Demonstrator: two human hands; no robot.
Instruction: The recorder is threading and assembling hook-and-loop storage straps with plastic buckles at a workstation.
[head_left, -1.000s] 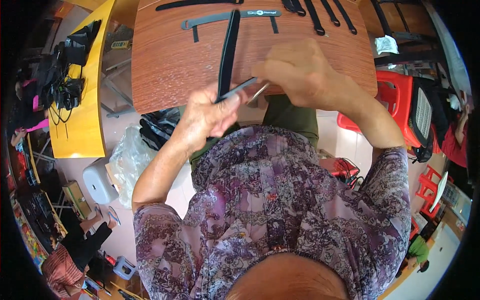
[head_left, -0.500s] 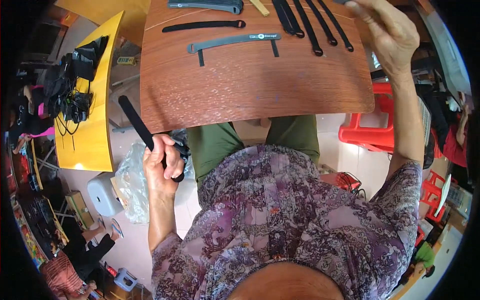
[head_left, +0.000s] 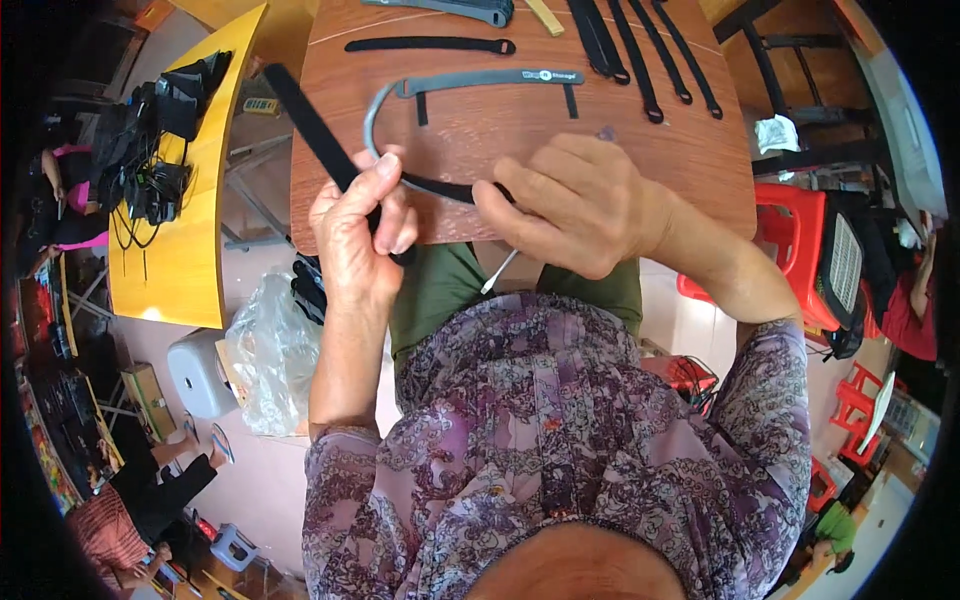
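My left hand (head_left: 360,225) is closed around a long black strap (head_left: 310,120) that slants up and to the left over the corner of the wooden table (head_left: 620,110). My right hand (head_left: 580,205) rests at the table's near edge. Its fingertips pinch the dark near end of a grey strap (head_left: 480,78), which curves in a loop from the table's middle back toward both hands. A thin white stick (head_left: 497,272) pokes out below my right hand. The two hands are close together, almost touching.
More black straps (head_left: 640,60) and one short black strap (head_left: 430,45) lie at the table's far side. A yellow table (head_left: 190,250) with dark gear stands left. A clear plastic bag (head_left: 270,350) sits on the floor, and red chairs (head_left: 800,240) stand right. Other people are at the edges.
My left hand came up from beside the table with the black strap. My right hand came back from the far right corner. The grey strap now bends into a loop.
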